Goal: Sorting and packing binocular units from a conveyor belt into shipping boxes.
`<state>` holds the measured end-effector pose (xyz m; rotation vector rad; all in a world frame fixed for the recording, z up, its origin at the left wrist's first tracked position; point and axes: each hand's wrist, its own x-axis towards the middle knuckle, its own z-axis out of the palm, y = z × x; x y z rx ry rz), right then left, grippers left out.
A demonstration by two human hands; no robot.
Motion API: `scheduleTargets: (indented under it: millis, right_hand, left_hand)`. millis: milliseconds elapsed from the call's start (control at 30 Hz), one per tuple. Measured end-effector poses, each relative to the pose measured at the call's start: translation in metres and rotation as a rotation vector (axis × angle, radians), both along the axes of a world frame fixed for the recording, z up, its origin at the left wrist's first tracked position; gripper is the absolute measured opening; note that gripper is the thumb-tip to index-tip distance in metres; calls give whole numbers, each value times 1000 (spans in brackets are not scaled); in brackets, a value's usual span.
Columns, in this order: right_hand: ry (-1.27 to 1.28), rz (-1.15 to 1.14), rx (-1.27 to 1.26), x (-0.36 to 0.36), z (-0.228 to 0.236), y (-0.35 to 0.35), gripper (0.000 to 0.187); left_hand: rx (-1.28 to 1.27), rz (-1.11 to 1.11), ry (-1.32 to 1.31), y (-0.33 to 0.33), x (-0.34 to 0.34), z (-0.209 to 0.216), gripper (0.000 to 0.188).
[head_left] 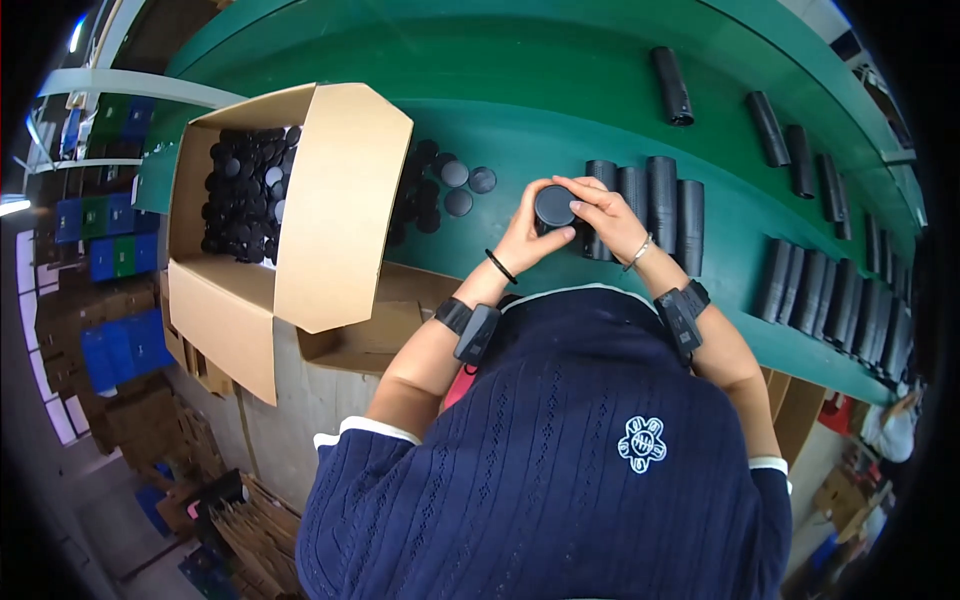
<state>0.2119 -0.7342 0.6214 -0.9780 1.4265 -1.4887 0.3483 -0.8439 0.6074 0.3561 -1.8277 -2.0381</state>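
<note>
Between both hands is a round black cap (555, 206), its flat face turned up. My left hand (527, 238) wraps its near left side, the thumb along the lower edge. From the other side my right hand (612, 220) closes on it, with the thumb pressing the cap's rim. Whatever lies beneath the cap is mostly hidden, so I cannot tell if it sits on a tube. Just right of the hands lie several black cylindrical tubes (662, 200), partly covered by my right hand. Loose black discs (454, 174) are scattered left of the hands.
An open cardboard box (345, 200) full of black discs (245, 190) stands at the left on the green table (520, 130). More black tubes (835, 305) form a row at the right. Others (672, 85) lie spaced along the far green surface. Another person (890, 428) is at the right edge.
</note>
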Motion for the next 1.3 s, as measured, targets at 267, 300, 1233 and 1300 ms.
scheduleTargets:
  millis: [267, 300, 1233, 1300]
  right_hand:
    - [71, -82, -4, 8, 1, -3, 34]
    - [55, -24, 25, 4, 2, -4, 37]
    - [323, 54, 118, 7, 0, 10, 95]
    - [94, 101, 124, 7, -4, 11, 93]
  left_hand:
    - [68, -55, -150, -12, 0, -3, 48]
    - [138, -95, -189, -15, 1, 2, 57]
    - [183, 0, -7, -34, 2, 1, 58]
    - [375, -35, 0, -44, -10, 8, 55]
